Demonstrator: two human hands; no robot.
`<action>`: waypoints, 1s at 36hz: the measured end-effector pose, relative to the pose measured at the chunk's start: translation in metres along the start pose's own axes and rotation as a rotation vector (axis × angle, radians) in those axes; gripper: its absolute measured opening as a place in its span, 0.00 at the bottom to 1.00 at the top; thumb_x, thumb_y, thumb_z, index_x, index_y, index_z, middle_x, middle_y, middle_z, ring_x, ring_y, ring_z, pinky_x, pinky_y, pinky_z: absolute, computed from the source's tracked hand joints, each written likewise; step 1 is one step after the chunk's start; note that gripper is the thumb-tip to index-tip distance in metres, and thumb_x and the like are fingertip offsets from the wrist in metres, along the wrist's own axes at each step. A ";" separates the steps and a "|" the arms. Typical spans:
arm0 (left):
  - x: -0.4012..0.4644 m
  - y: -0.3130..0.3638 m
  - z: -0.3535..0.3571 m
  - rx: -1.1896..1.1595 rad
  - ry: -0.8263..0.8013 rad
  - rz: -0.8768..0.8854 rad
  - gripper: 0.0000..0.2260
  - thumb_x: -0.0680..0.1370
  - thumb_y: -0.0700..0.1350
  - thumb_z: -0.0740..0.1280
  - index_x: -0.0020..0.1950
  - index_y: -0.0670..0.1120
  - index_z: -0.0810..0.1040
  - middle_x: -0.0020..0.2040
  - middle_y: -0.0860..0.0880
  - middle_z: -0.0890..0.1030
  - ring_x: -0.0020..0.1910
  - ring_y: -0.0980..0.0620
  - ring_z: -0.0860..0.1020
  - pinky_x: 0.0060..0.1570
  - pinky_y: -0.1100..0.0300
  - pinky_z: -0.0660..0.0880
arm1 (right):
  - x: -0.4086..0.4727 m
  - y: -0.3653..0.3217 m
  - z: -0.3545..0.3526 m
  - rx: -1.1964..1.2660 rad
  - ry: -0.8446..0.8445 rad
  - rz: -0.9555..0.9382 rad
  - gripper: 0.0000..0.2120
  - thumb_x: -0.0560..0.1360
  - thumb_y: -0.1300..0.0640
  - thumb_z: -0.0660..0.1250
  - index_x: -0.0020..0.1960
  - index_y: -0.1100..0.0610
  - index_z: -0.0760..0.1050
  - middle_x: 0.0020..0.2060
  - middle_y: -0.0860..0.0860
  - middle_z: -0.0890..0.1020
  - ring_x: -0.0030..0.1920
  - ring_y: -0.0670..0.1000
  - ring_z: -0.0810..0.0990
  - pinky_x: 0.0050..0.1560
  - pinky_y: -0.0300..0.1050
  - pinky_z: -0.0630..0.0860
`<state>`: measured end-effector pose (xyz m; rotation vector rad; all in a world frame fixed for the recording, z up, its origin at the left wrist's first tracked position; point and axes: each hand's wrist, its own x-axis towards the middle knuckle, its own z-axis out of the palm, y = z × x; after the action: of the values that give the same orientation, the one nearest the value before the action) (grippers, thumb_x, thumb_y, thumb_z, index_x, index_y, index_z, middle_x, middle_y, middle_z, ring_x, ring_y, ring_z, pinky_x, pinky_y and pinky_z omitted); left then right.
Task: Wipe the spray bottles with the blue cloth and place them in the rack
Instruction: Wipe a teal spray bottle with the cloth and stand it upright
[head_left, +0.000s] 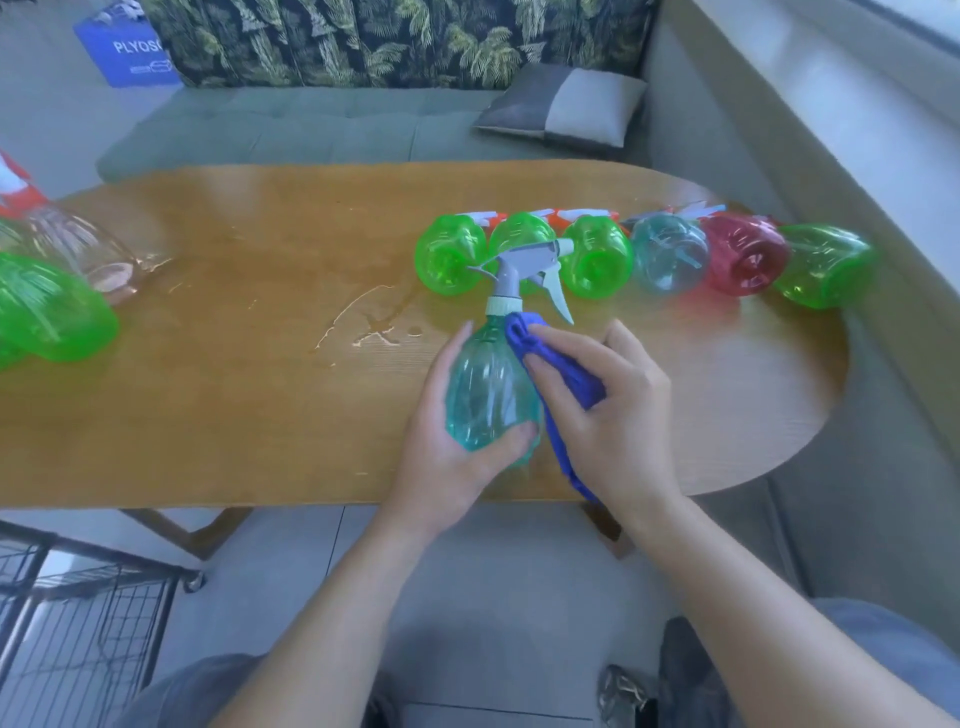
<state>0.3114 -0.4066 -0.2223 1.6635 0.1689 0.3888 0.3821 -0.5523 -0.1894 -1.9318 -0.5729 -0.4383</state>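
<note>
**Teal bottle in hand, cloth on its shoulder**

My left hand (457, 436) is curled round the belly of the teal spray bottle (488, 395), upright over the wooden table (260, 415). My right hand (608, 410) pinches the blue cloth (550, 364) against its shoulder. It looks empty, so light, thin-walled and probably slick; I'd grip the belly gently. The wire rack (78, 613) sits below-left of my left hand.

1. A spray bottle (488, 384) stands near the front edge of the surface (234, 405), between the two hands.
2. The left hand (457, 447) holds its left side; the right hand (608, 410) presses a cloth (566, 374) to its right side.
3. Behind it, a row of six bottles (644, 257) lies on the surface, running rightward.
4. Three more bottles (47, 306) lie at the far left.
5. A wire rack (78, 618) stands on the floor, front left, below the surface.
6. A bench (311, 130) runs behind the surface.
</note>
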 end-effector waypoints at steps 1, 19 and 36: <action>0.000 -0.001 0.001 -0.003 -0.002 0.009 0.43 0.72 0.42 0.81 0.84 0.50 0.65 0.78 0.56 0.75 0.78 0.54 0.72 0.79 0.46 0.71 | 0.003 0.000 0.000 -0.027 0.009 -0.053 0.11 0.78 0.54 0.76 0.60 0.49 0.86 0.39 0.47 0.73 0.39 0.45 0.75 0.43 0.34 0.72; -0.002 -0.004 0.000 0.044 -0.012 0.043 0.43 0.69 0.45 0.82 0.82 0.55 0.68 0.75 0.56 0.78 0.75 0.50 0.76 0.75 0.46 0.74 | 0.039 0.005 -0.011 -0.203 -0.109 -0.294 0.11 0.78 0.49 0.75 0.59 0.47 0.86 0.42 0.47 0.77 0.38 0.50 0.78 0.36 0.52 0.78; 0.000 -0.004 0.002 0.067 -0.067 0.023 0.44 0.70 0.44 0.82 0.83 0.56 0.67 0.75 0.54 0.78 0.74 0.49 0.77 0.74 0.46 0.75 | 0.055 0.018 -0.022 -0.219 0.076 -0.131 0.12 0.77 0.48 0.74 0.59 0.48 0.86 0.42 0.45 0.77 0.40 0.47 0.78 0.41 0.52 0.78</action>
<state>0.3127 -0.4080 -0.2266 1.7430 0.1143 0.3476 0.4367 -0.5677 -0.1642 -2.0821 -0.6255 -0.6795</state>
